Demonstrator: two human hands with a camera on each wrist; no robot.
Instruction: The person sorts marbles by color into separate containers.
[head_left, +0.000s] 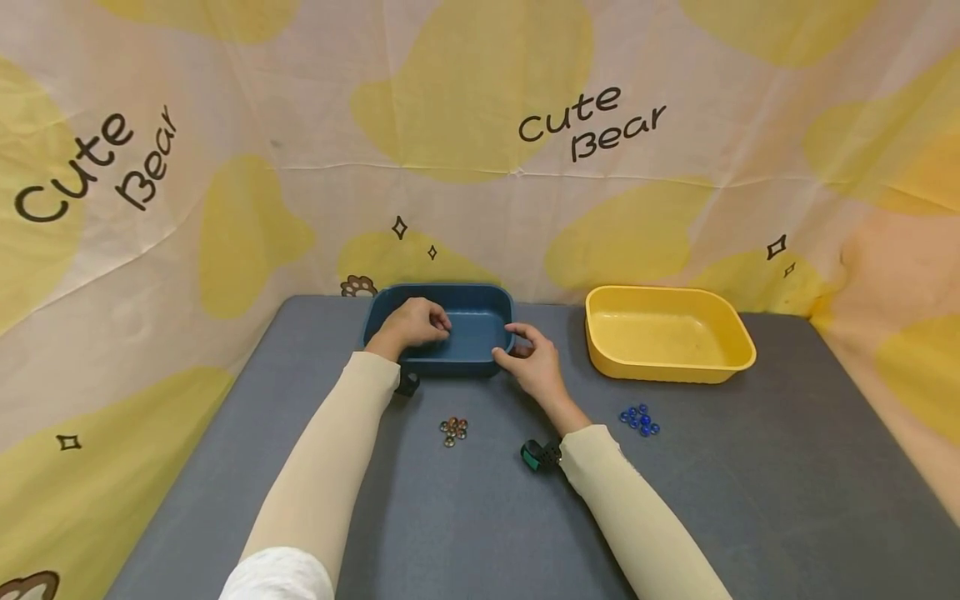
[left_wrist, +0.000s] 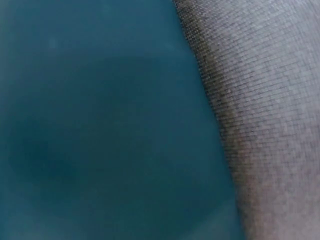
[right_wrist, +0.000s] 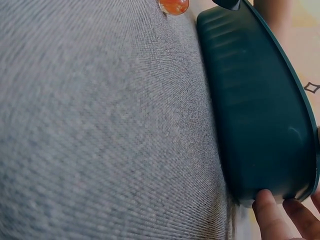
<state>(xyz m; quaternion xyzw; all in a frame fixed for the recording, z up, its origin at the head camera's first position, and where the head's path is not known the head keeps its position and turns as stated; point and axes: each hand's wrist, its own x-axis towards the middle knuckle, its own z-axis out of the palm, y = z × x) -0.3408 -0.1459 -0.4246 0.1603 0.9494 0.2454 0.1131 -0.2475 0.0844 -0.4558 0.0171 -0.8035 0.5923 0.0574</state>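
Observation:
A blue plastic basin [head_left: 472,365] stands at the back of the table. My left hand [head_left: 416,323] reaches over its front rim, fingers bent inward above the basin floor; whether anything is between the fingertips is hidden. The left wrist view holds only the basin's blue wall [left_wrist: 110,120] and grey cloth. At the basin's right end, my right hand [head_left: 536,362] grips the wall with thumb and fingers spread around the corner. Its fingertips [right_wrist: 266,200] press the outside in the right wrist view. Several amber glass beads [head_left: 453,428] lie on the cloth in front of the basin.
To the right stands a yellow basin [head_left: 652,367], nothing visible in it. Several blue glass beads [head_left: 640,420] lie in front of it. A patterned curtain [head_left: 480,208] hangs right behind both basins. Grey cloth [head_left: 465,525] covers the table.

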